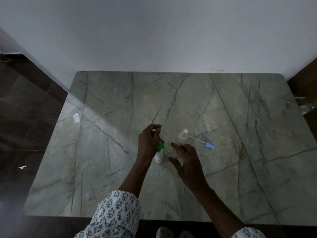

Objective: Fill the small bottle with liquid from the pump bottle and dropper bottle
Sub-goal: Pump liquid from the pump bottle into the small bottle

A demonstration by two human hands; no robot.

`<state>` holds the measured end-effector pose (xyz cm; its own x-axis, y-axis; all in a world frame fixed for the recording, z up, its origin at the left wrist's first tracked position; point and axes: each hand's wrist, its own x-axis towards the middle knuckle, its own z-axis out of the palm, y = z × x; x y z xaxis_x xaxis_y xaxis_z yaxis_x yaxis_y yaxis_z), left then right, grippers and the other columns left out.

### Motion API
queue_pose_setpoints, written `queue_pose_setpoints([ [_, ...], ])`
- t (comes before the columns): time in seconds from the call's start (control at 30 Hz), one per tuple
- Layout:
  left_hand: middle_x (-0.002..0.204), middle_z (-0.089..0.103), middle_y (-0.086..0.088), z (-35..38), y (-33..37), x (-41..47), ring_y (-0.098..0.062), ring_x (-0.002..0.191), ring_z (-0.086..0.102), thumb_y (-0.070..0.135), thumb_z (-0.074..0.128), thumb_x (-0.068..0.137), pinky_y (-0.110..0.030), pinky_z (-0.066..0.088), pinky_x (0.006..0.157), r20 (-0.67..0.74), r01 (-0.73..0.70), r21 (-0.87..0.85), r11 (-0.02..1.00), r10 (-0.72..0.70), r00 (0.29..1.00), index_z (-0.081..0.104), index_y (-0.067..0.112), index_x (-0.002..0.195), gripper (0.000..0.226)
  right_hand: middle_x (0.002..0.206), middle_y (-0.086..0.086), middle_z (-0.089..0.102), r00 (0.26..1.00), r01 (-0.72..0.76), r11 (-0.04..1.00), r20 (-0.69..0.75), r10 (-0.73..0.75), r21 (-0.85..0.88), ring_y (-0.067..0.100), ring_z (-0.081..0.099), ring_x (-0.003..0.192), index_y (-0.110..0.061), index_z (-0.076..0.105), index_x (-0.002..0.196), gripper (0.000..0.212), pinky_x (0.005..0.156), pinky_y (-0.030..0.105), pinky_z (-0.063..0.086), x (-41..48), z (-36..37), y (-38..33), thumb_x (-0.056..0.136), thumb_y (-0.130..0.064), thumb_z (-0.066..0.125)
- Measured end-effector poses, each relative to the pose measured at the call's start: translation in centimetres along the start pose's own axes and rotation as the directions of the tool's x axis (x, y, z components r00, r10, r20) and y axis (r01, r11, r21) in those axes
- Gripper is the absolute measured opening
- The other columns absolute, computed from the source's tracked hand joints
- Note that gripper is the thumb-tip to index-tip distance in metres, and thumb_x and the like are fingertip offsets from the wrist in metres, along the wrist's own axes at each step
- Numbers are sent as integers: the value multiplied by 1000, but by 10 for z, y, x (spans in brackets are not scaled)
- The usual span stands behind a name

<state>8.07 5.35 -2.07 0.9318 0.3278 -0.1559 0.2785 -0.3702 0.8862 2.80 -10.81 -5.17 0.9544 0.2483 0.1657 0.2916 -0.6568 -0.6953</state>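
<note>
Looking down on a grey-green marble table (103,152) set against a pale wall (154,31), dim light all round. Left hand (149,143) up over the pump bottle (159,156) — white body, green pump head (161,146) — fingers curled, a small white piece pinched at the fingertips (153,130); cannot tell what that piece is. Pump bottle upright, just beside the left wrist. Right hand (185,162) spread and loose, fingers apart, gripping nothing that shows, hovering at a small clear bottle (176,156) with a label, mostly hidden behind the fingers — touching or not, cannot tell. Just beyond, a second clear bottle (183,135) with a white cap, upright. To its right, flat on the marble, a dropper (204,143) with a blue bulb, apart from both hands. Patterned sleeve (116,213) on the left forearm, low in view. Dark floor (25,117) on either side of the table.
</note>
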Motion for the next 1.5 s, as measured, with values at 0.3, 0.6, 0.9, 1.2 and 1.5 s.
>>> queue_pose_setpoints([
  [0.3, 85, 71, -9, 4, -25, -18, -12, 75, 69, 43, 40, 93, -20, 53, 65, 197, -125, -206, 971, 166, 966, 74, 9, 103, 49, 114, 10, 60, 997, -67, 996, 39, 65, 51, 20, 56, 102, -11, 57, 128, 51, 83, 21, 44, -7, 0, 9, 90, -45, 52],
  [0.6, 91, 67, -10, 20, -46, -34, -26, 88, 64, 60, 34, 95, -35, 50, 79, -41, -234, -340, 911, 234, 971, 66, -4, 87, 71, 115, 8, 57, 996, -61, 997, 69, 58, 40, 17, 52, 104, -14, 58, 127, 47, 84, 14, 38, -2, -7, 9, 89, -42, 54],
  [0.9, 67, 59, -20, 41, -42, -16, -29, 63, 57, 67, 33, 92, -35, 42, 59, -86, -294, -311, 904, 281, 956, 60, -4, 69, 79, 114, 8, 60, 995, -89, 990, 50, 84, 112, 18, 57, 104, -13, 56, 129, 50, 85, 22, 49, -3, -10, 16, 90, -44, 52],
  [1.2, 69, 58, -19, 50, -49, -17, -31, 64, 56, 66, 40, 91, -39, 42, 59, -53, -306, -340, 889, 307, 950, 59, -6, 70, 77, 114, 9, 61, 995, -100, 988, 39, 96, 120, 21, 59, 103, -11, 57, 128, 44, 84, 30, 53, -7, -12, 19, 89, -29, 65],
  [1.5, 67, 56, -18, 44, -60, -16, -27, 61, 54, 69, 41, 87, -28, 40, 58, -29, -316, -350, 882, 326, 945, 60, -5, 69, 79, 113, 6, 59, 995, -85, 995, 63, 81, 60, 19, 55, 103, -15, 57, 128, 44, 85, 22, 45, -12, -12, 17, 89, -34, 63],
])
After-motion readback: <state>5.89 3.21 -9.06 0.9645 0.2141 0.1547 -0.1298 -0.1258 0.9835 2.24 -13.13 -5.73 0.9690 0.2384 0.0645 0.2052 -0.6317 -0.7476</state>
